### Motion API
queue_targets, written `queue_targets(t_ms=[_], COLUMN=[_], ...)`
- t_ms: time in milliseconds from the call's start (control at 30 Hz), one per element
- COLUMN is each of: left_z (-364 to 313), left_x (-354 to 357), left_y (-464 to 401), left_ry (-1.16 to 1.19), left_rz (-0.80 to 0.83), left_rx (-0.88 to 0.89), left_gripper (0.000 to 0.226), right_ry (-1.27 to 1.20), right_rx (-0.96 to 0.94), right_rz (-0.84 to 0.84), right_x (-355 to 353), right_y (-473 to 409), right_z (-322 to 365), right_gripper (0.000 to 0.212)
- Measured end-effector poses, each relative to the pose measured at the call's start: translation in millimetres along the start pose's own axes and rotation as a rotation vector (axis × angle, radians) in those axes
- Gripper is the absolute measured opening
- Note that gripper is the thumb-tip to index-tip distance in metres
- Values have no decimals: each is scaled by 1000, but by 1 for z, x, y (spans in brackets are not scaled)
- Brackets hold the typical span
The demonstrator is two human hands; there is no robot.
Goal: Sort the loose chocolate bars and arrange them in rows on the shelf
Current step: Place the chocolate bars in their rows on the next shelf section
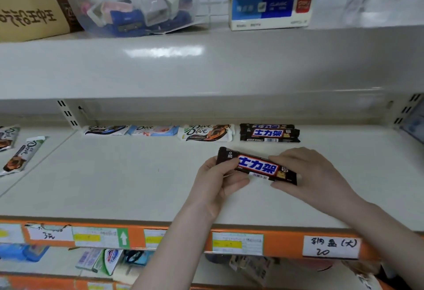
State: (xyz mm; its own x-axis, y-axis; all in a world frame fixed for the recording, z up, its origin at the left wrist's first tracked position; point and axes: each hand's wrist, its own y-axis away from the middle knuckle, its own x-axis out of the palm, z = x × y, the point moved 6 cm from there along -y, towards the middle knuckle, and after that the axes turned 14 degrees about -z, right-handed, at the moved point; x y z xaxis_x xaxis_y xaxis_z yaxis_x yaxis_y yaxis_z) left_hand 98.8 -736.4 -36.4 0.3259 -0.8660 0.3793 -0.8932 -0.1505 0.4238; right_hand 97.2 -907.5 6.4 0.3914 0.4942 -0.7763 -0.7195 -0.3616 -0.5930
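Note:
A dark brown chocolate bar with blue lettering (pixel 259 166) is held just above the white shelf (pixel 119 175), tilted down to the right. My left hand (pixel 218 182) grips its left end and my right hand (pixel 307 175) grips its right end. Behind it, at the back of the shelf, lie two matching brown bars (pixel 269 133), stacked one before the other. Left of them in the same back row sit a white-and-brown Dove bar (pixel 206 133), a light blue Dove bar (pixel 153 130) and a dark blue Dove bar (pixel 105 130).
Two loose Dove bars (pixel 21 155) lie on the neighbouring shelf section at far left. The shelf above carries a plastic bag of goods (pixel 135 7), a cardboard box (pixel 29 14) and a blue-white box (pixel 270 10). An orange price rail (pixel 174 239) edges the front.

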Motion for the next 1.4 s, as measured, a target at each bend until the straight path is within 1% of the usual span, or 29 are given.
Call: queue_targets(t_ms=[67, 100, 133, 167, 200, 267, 300, 367, 500, 700, 900, 1200, 1400], left_z=[2, 2, 1, -3, -7, -13, -14, -10, -1, 4, 6, 5, 6], left_x=[5, 7, 7, 6, 5, 4, 4, 5, 6, 9, 10, 10, 10], left_y=[-1, -1, -1, -3, -3, 2, 5, 7, 5, 3, 2, 1, 0], left_ry=[-19, -43, -119, -267, -469, -832, -936, -1080, -1289, -1400, -1435, -1431, -1428], left_rz=[-12, -27, -60, -116, -182, -303, -331, -332, -328, -330, -320, -325, -336], left_rx=[39, 86, 175, 307, 460, 728, 821, 930, 975, 993, 981, 972, 966], left_gripper=[14, 14, 14, 16, 21, 37, 42, 44, 42, 43, 42, 43, 43], right_ry=[13, 26, 40, 49, 53, 50, 51, 65, 74, 45, 7, -57, -32], right_rx=[-10, -17, -19, -13, 0, 49, 77, 95, 110, 119, 181, 248, 277], right_rz=[-29, -49, -61, -65, -68, -87, -96, -95, -70, -67, -60, -98, -74], right_x=[-4, -6, -7, -8, -7, -5, -3, 4, 20, 27, 34, 39, 45], right_y=[-2, -5, -8, -12, -17, -26, -31, -38, -46, -47, -44, -43, -42], right_z=[-6, -10, -14, -20, -27, -44, -52, -65, -83, -96, -106, -110, -113], right_gripper=[44, 43, 42, 41, 41, 41, 41, 40, 38, 32, 35, 36, 38])
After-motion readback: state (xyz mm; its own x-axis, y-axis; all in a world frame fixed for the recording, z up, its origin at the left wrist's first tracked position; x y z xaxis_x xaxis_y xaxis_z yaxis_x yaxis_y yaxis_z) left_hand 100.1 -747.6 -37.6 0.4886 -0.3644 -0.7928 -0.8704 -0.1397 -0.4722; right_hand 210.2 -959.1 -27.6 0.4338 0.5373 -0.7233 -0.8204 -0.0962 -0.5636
